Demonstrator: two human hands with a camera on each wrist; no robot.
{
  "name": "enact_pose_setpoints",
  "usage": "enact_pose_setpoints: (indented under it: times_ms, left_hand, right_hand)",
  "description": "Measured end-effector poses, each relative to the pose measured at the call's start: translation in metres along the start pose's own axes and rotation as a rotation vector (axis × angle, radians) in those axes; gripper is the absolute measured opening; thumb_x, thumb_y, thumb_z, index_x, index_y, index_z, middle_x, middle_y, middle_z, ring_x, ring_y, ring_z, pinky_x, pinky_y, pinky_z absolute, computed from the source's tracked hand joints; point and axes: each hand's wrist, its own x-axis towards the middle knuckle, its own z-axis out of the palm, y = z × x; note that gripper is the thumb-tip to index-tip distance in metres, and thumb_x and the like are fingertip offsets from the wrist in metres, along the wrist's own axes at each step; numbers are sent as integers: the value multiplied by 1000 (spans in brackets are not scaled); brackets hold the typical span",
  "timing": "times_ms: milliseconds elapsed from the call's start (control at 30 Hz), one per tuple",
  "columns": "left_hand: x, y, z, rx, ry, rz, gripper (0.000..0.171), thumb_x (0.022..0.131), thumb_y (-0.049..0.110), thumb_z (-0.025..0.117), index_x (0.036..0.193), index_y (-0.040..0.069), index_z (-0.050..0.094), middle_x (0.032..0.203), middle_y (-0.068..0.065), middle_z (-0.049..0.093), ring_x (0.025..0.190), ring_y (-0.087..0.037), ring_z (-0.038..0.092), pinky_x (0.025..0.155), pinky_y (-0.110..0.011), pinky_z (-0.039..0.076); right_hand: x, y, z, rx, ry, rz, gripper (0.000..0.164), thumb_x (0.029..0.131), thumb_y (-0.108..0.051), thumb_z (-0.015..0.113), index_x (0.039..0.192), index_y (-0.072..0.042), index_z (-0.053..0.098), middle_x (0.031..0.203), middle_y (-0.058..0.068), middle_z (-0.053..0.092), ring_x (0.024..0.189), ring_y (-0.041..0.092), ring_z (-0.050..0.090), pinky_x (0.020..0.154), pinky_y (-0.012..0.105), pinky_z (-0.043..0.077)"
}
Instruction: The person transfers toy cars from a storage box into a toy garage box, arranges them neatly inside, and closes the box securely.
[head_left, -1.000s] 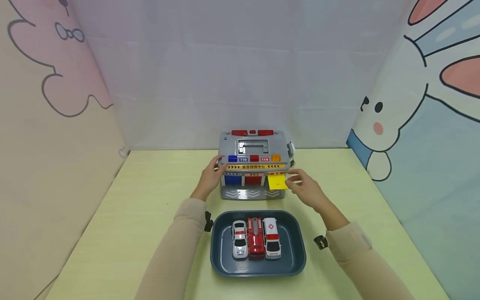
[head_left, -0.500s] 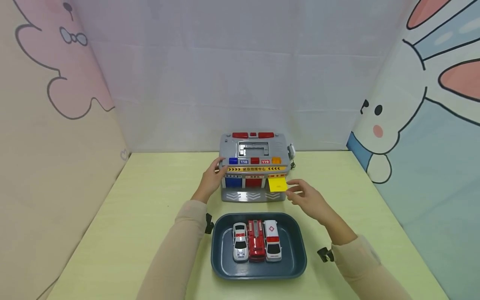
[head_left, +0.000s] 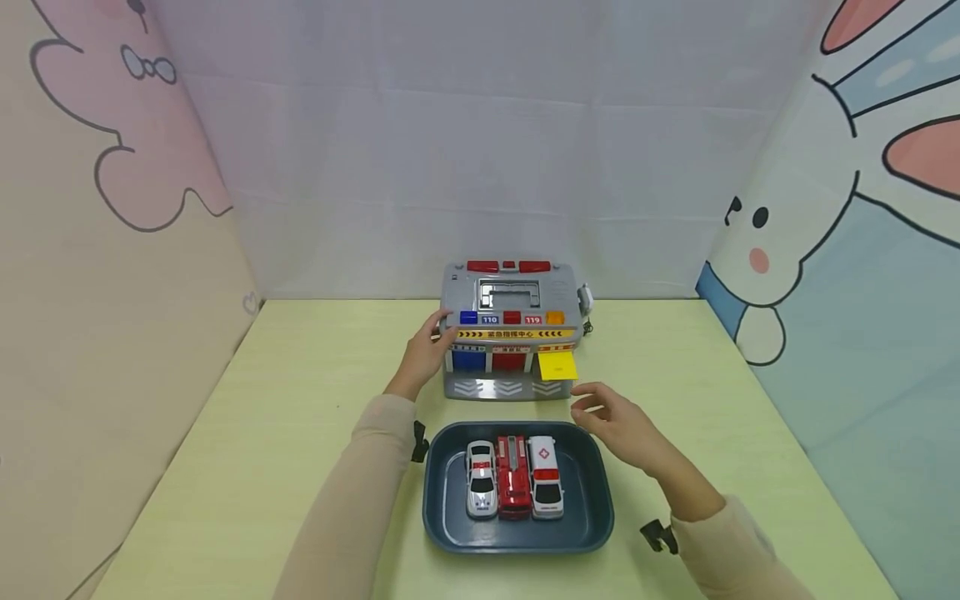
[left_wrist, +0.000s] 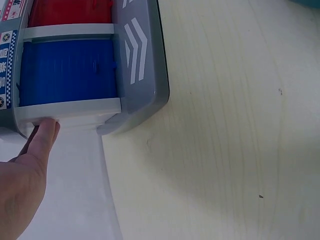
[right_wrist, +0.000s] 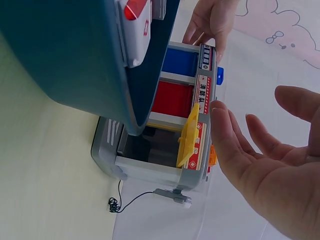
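Observation:
A grey toy garage stands toward the back of the table, its blue door and red door down. The yellow door is swung up and sticks out, with a dark bay behind it in the right wrist view. My left hand rests against the garage's left side, fingers fairly straight. In front of the garage, my right hand hovers near the tray's back right corner with loosely bent fingers, holding nothing. Inside the dark blue tray lie a police car, a red fire truck and an ambulance.
A small grey handset on a coiled black cord hangs at the garage's right side. White cloth backs the table, with cartoon-printed walls at both sides.
My right hand has drawn away from the yellow door, down toward the tray. The door stays raised, and my left hand keeps its place on the garage.

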Motion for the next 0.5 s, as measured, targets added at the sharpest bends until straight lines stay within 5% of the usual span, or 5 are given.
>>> enact_pose_setpoints:
  times_ms: [500]
  left_hand:
    - [-1, 3, 0, 11, -5, 13, 52, 101, 42, 48, 149, 26, 37, 142, -18, 45, 129, -35, 45, 101, -53, 41]
  right_hand:
    - [-19, 6, 18, 9, -44, -13, 32, 97, -19, 62, 125, -6, 57, 108, 7, 62, 98, 26, 62, 81, 43, 55]
